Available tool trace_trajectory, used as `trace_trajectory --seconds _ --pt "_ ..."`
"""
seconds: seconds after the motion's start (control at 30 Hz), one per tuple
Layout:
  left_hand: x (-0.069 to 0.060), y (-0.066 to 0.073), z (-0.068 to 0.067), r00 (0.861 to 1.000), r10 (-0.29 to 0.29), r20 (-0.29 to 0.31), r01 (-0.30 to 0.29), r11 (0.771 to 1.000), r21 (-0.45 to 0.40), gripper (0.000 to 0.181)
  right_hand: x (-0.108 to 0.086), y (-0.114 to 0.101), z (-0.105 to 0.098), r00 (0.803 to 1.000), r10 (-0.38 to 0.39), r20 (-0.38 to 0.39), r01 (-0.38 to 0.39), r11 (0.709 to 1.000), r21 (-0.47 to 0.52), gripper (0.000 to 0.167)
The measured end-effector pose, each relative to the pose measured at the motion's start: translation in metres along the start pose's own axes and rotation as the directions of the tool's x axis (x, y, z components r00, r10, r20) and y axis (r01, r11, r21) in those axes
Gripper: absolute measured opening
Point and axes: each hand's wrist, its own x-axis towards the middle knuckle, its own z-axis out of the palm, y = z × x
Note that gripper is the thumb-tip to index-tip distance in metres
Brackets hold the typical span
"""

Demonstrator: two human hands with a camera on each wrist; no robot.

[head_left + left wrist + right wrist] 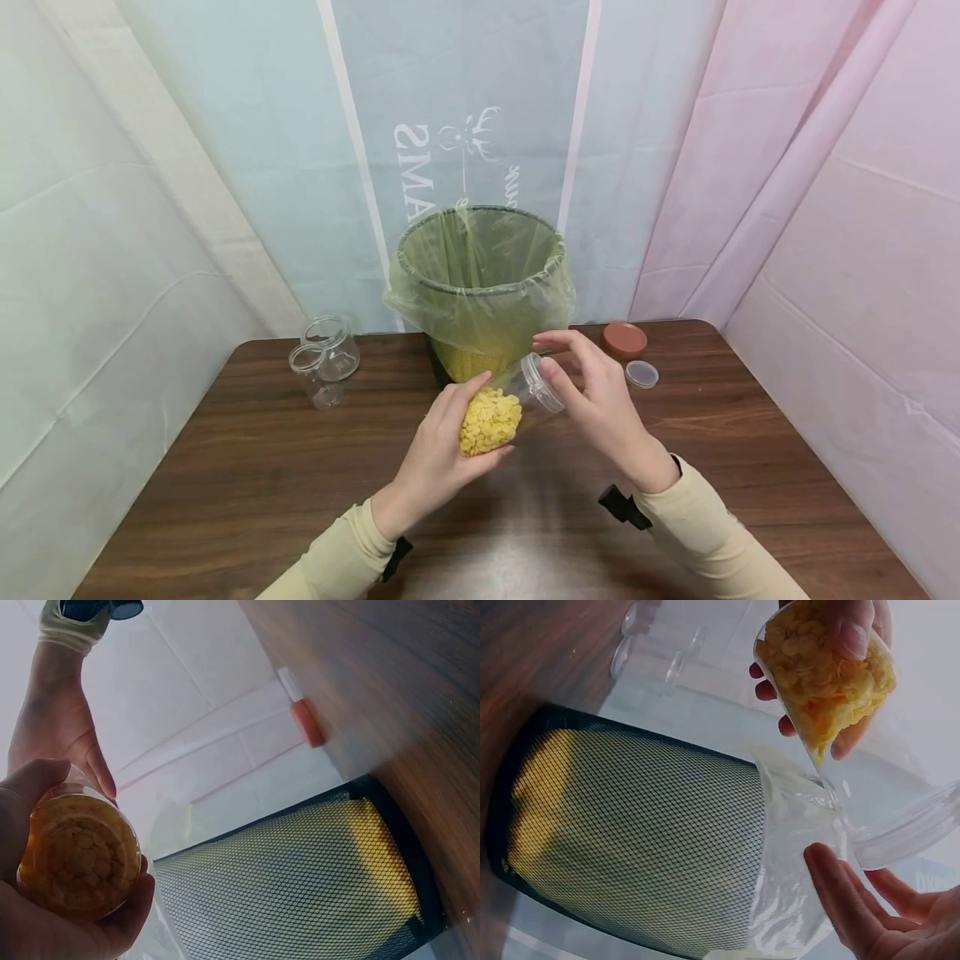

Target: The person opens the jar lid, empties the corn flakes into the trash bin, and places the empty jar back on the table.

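My left hand (438, 437) grips a clear jar (536, 396) around its base end, fingers and thumb curled about it. Small yellow flakes (489, 421) are heaped in that end. In the right wrist view the jar lies tilted, with the flakes (821, 667) sloping toward its neck. My right hand (596, 396) is beside the threaded rim, thumb and fingers loosely extended around it. In the right wrist view the right hand's fingers (840, 892) lie close under the rim; whether they touch it is unclear. From the left wrist view, the jar's round bottom (79, 859) faces the camera.
Behind the jar stands a mesh bin (438, 362) with a translucent bag (480, 312) over its rim; yellow material shows low inside. Two clear jars (341, 358) stand at the back left. A reddish-brown lid (624, 340) and a clear disc (642, 374) lie at the back right.
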Motion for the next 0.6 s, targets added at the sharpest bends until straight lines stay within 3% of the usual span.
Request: trace_trajectory --seconds 0.23,0.6 --pt "-0.0006 -0.0014 0.0006 0.998 0.055 -0.03 -0.054 0.997 0.056 0.087 0.001 -0.0028 0.0012 1.0 0.014 0.028 -0.012 0.996 -0.094 0.02" --pt "-0.0005 -0.0002 -0.0006 0.998 0.048 -0.03 -0.046 0.995 0.086 0.086 -0.0009 -0.0024 0.0073 0.999 -0.043 -0.017 0.04 0.988 -0.146 0.015"
